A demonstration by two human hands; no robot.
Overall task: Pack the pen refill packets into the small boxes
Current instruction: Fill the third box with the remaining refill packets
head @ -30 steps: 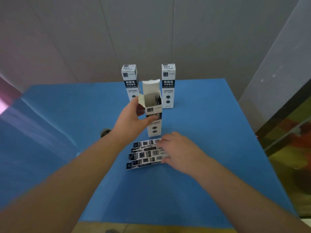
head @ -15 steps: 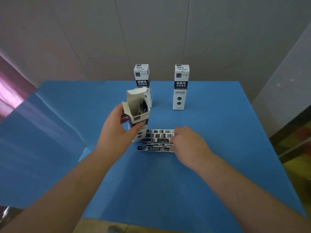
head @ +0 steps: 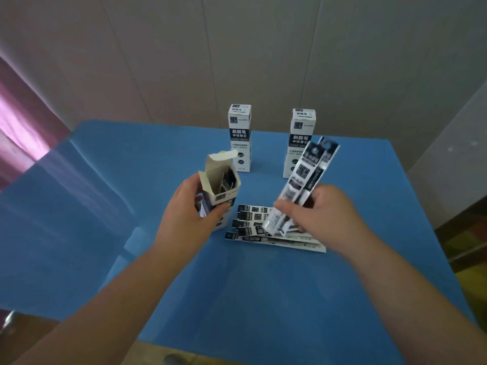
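Note:
My left hand [head: 189, 214] grips a small white box [head: 220, 188] with its top flap open, tilted slightly left; dark refill packets show inside it. My right hand [head: 324, 212] holds a couple of long black-and-white refill packets [head: 303, 177] raised above the table, slanting up to the right. Below them, several more refill packets [head: 259, 229] lie fanned flat on the blue table [head: 263, 299], between my two hands.
Two closed white boxes stand upright at the back of the table, one at left [head: 239, 138] and one at right [head: 300, 130], the right one partly behind the raised packets. A pale panelled wall rises behind. The table's near edge runs below my forearms.
My right hand has lifted a couple of packets off the flat pile and raised them. My left hand still holds the open box, which has shifted left and tilted.

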